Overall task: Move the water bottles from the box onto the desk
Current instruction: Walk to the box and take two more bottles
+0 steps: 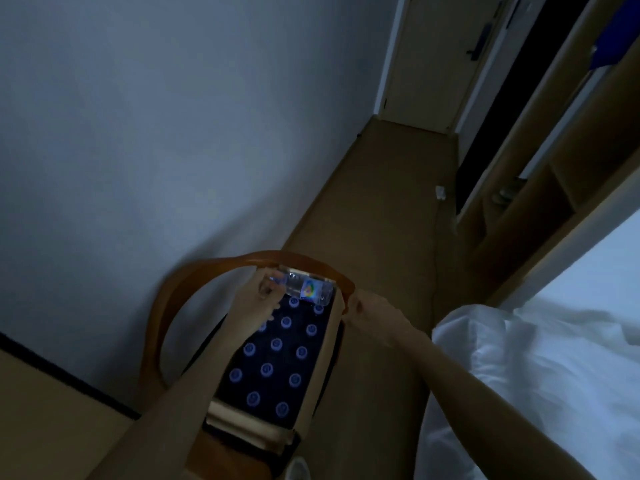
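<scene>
Now left hand grips bottle over box; right hand pinches flap.

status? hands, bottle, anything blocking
Left hand holds one water bottle by its cap end, lifted sideways over the box. Right hand grips the box's right flap. Chair back curves close behind the bottle.

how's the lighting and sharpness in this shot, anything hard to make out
Head view: dim, bluish light throughout; wide-angle bending tilts the walls and door; the bottle held by the left hand is soft-edged, its label unreadable; the right hand at the box edge is murky, its grip unclear.
</scene>
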`<action>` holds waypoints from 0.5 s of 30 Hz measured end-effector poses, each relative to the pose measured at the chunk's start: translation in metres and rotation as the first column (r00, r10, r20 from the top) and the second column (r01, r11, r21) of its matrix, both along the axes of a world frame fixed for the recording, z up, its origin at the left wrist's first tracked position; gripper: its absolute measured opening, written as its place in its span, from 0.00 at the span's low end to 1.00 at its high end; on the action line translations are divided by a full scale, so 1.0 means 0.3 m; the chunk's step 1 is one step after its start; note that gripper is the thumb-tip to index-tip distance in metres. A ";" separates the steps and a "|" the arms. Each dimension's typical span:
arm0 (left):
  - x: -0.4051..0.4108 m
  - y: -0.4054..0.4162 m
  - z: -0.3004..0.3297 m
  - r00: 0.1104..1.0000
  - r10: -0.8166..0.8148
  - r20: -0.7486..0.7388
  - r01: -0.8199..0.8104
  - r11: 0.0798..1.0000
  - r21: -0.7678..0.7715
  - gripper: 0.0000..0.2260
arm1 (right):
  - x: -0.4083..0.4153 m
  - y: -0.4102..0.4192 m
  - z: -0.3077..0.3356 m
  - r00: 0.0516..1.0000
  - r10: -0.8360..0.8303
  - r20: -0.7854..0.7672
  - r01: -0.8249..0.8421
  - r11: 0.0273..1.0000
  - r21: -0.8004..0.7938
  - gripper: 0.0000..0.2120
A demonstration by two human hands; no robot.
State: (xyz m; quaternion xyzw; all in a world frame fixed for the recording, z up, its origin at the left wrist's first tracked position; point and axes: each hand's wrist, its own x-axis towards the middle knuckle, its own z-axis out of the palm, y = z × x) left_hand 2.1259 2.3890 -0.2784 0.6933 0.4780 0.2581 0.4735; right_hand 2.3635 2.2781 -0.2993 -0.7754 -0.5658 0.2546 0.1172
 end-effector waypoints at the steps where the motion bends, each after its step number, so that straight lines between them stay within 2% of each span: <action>1: 0.019 0.029 -0.018 1.000 0.015 0.016 -0.015 0.999 -0.036 0.05 | 0.013 0.037 -0.018 1.000 0.006 -0.014 -0.006 1.000 -0.003 0.14; 6: 0.056 0.135 -0.101 0.993 0.108 0.053 -0.099 0.982 -0.162 0.06 | 0.073 0.194 -0.122 0.997 0.071 -0.043 -0.074 0.994 -0.081 0.12; 10: 0.051 0.175 -0.144 0.956 0.272 0.106 -0.230 0.925 -0.304 0.04 | 0.108 0.368 -0.190 0.994 0.096 -0.047 -0.103 0.982 -0.159 0.13; 15: 0.056 0.199 -0.210 0.906 0.405 0.125 -0.338 0.868 -0.363 0.03 | 0.144 0.587 -0.266 0.964 0.260 -0.061 -0.266 0.952 -0.149 0.22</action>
